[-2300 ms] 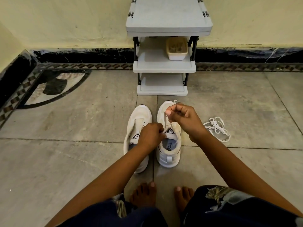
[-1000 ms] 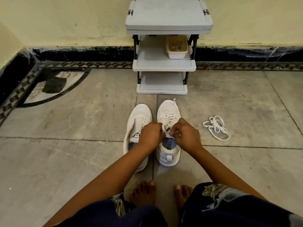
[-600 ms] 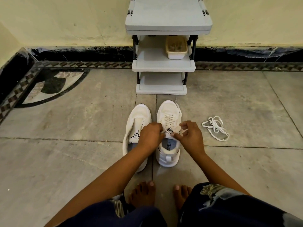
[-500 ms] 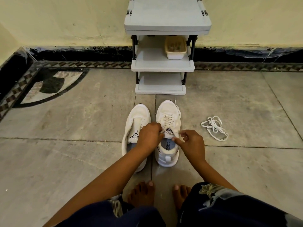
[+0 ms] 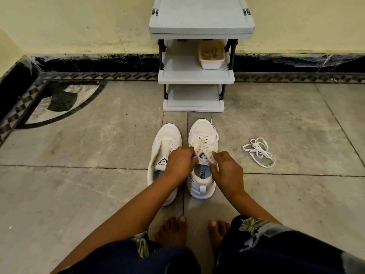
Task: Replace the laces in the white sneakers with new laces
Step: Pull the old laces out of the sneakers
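the right hand [image 5: 227, 169] has come down: a couple of seconds ago it was lifted over the toe of the right sneaker [image 5: 201, 186], drawing a strand of the lace [image 5: 203, 142] up and away, and now it sits low at the right side of the collar, forefinger and thumb closed on the strand by the top eyelet. the left hand [image 5: 180, 163] has hardly moved, its fingers curled round the other strand at the left of the tongue. the slack has gone from the air and the crossings lie flat over the tongue, one end trailing past the toe.

i judge the pull-through finished and the lacing of this shoe at its top holes, so what is left here is snugging and tying. the left sneaker [image 5: 165, 147], touching it on the floor [image 5: 79, 194] near the middle, in front of the shelf rack [image 5: 195, 78], shows bare eyelets and an open tongue, so about half the job remains. a loose lace bundle [image 5: 258, 152] lies apart to the right, nearer the floor's right edge; whether it is a removed lace or the fresh one for the other shoe i cannot tell
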The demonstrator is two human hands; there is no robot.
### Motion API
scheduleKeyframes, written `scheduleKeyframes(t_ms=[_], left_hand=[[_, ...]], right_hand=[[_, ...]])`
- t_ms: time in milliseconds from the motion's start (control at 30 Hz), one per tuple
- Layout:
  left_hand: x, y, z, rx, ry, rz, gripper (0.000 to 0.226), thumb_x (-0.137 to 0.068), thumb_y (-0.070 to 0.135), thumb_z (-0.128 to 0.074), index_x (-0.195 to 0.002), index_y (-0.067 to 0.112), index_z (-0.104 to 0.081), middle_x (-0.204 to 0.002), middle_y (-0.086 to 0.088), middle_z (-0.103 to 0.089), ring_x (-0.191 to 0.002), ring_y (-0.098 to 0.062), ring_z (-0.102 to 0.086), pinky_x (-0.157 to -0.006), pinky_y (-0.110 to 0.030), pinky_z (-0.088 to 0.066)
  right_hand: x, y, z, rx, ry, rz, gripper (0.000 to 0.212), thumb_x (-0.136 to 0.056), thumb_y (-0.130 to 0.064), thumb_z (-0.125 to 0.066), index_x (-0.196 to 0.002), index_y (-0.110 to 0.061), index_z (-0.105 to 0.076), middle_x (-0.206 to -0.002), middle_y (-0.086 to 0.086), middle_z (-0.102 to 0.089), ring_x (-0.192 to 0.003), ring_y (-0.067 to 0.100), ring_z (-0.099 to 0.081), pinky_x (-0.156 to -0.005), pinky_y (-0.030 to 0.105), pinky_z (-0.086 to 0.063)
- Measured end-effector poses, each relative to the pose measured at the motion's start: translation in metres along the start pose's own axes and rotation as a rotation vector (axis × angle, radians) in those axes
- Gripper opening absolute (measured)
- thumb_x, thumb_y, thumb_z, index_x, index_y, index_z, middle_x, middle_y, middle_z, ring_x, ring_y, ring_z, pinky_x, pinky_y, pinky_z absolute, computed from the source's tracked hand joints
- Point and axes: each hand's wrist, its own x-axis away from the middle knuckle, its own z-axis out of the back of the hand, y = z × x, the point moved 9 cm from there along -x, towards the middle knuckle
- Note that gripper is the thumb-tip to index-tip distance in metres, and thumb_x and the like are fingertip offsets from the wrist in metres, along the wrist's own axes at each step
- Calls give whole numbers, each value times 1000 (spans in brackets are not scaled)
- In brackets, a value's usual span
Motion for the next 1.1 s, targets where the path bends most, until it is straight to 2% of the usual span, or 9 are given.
scheduleKeyframes(t_ms=[233,333,433,500,600,700,800,967,1100], left_hand=[[0,0,1,3,7,-6,22,-87,24,-59,-95,4,-59,-101,-15,-62,-91,-31,-57,-66,-29,-31],[0,0,0,2,9,-22,27,-89,29,-58,-101,5,-61,-104,-15,-63,-93,-31,-58,-69,-30,-37],[0,0,0,-5,4,-27,31,-90,33,-57,-103,5,-61,-105,-15,-63,-94,-32,-59,-71,-31,-40],[0,0,0,0,3,-27,32,-89,34,-58,-102,5,-61,-104,-15,-63,-93,-32,-59,-70,-31,-40],[0,0,0,-2,12,-32,31,-90,34,-57,-101,6,-61,-104,-15,-63,-92,-31,-59,-70,-31,-39],[0,0,0,0,15,-30,30,-91,34,-56,-103,7,-62,-104,-14,-64,-93,-31,-59,-73,-33,-42],[0,0,0,1,4,-19,29,-90,33,-56,-101,6,-61,-104,-15,-63,-92,-31,-59,-72,-33,-42],[0,-2,1,15,-5,9,24,-87,27,-61,-94,5,-61,-100,-14,-63,-90,-30,-58,-67,-29,-35],[0,-1,0,9,-9,16,22,-85,27,-63,-91,5,-61,-100,-13,-63,-90,-30,-57,-69,-31,-37]], right_hand=[[-3,-3,3,137,-64,41,38,-92,-23,-54,-123,-4,-58,-115,16,-60,-95,33,-61,-67,35,-47],[-3,-13,3,197,-84,112,27,-90,-16,-54,-110,-1,-64,-103,18,-64,-83,35,-62,-60,33,-45],[-3,-19,7,205,-68,147,18,-86,-10,-58,-97,0,-69,-90,19,-64,-74,37,-62,-53,32,-42],[-3,-17,11,171,-56,109,19,-86,-11,-59,-100,-1,-69,-93,18,-64,-76,36,-62,-54,32,-43],[-1,-24,19,159,13,173,30,-72,-8,-76,-101,-4,-70,-90,15,-67,-63,31,-64,-46,29,-47],[-1,-39,19,246,62,377,32,-59,-7,-82,-90,-9,-73,-90,13,-69,-67,30,-65,-55,30,-50],[-8,-39,17,242,27,384,24,-56,-11,-86,-77,-13,-74,-92,12,-69,-77,31,-67,-63,32,-51],[-30,-12,1,-175,-170,96,8,-83,-11,-66,-89,-10,-70,-98,6,-58,-94,25,-52,-76,29,-34],[-28,-4,-3,-438,-253,-2,11,-88,-5,-60,-95,2,-64,-98,6,-48,-88,19,-51,-74,18,-36]])
